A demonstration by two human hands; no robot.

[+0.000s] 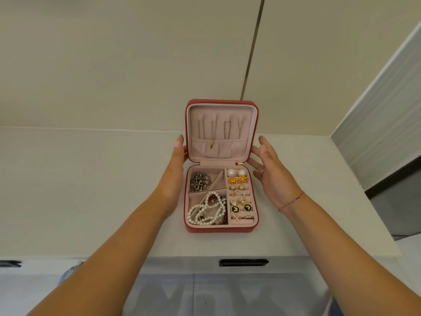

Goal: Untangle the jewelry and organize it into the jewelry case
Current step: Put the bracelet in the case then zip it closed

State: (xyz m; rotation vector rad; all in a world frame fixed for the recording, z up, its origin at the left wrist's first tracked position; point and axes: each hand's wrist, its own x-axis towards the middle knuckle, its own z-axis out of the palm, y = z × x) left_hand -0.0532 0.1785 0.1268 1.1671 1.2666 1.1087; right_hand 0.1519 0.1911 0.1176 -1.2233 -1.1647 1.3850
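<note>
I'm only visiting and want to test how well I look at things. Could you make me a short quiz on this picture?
1. True or false: the lid of the red case is shut.
2. Which compartment holds the pearl necklace? A) the near left one B) the far left one C) the right-hand strip
3. Fill in: the left hand touches the lid's ___ edge.
Key: 1 false; 2 A; 3 left.
</note>
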